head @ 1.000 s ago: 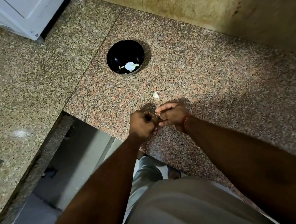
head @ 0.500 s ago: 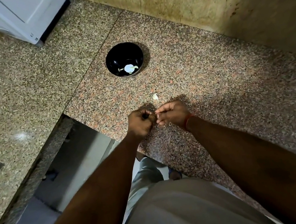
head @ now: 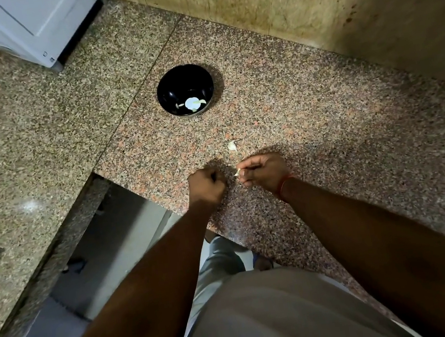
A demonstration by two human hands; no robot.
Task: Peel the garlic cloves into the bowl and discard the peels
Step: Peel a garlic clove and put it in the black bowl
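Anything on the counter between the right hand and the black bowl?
Head view: one pale garlic piece lies on the granite counter just beyond the right hand. From there to the black bowl the stretch is bare.

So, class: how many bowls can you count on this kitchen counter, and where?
1. A black bowl stands on the granite counter, beyond both hands, near the seam between the slabs. No other bowl is visible, though the view crops the counter's edges.
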